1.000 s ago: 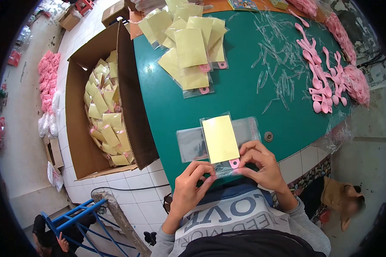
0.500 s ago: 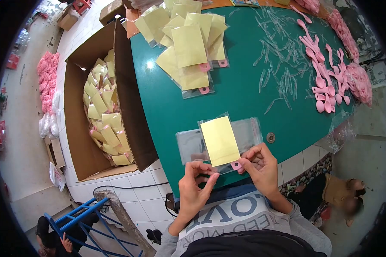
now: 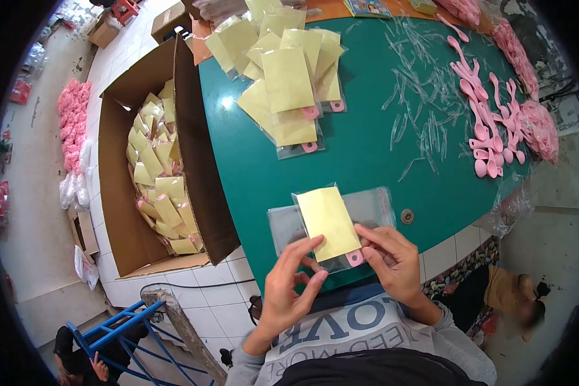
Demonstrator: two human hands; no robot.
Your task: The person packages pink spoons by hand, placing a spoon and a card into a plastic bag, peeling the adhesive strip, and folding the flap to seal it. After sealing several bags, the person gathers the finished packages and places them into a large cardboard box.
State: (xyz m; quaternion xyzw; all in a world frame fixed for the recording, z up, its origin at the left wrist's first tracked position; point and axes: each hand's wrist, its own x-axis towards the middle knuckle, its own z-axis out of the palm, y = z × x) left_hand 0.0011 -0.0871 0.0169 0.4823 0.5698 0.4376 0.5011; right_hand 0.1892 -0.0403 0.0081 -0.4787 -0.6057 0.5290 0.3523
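Note:
A clear plastic packet with a yellow card (image 3: 328,222) in it lies over the table's near edge, above a stack of flat clear bags (image 3: 286,225). The end of a pink spoon handle (image 3: 354,258), with a hole in it, shows at the card's lower right corner. My left hand (image 3: 293,280) holds the packet's lower left corner, index finger on the card and thumb lower down. On the other side, my right hand (image 3: 392,260) grips the right edge, with its index finger at the card and its thumb by the pink handle. Some fingers are hidden.
Finished-looking packets with yellow cards (image 3: 288,80) are piled on the green table (image 3: 251,174). Left of it, a cardboard box (image 3: 119,193) holds many more. Pink spoons (image 3: 482,122) and clear plastic strips (image 3: 424,116) lie at right. Another person (image 3: 511,293) sits lower right.
My left index finger has moved up onto the card, and my right index finger now lies at its right edge. The packet sits slightly lower in view as the camera has shifted.

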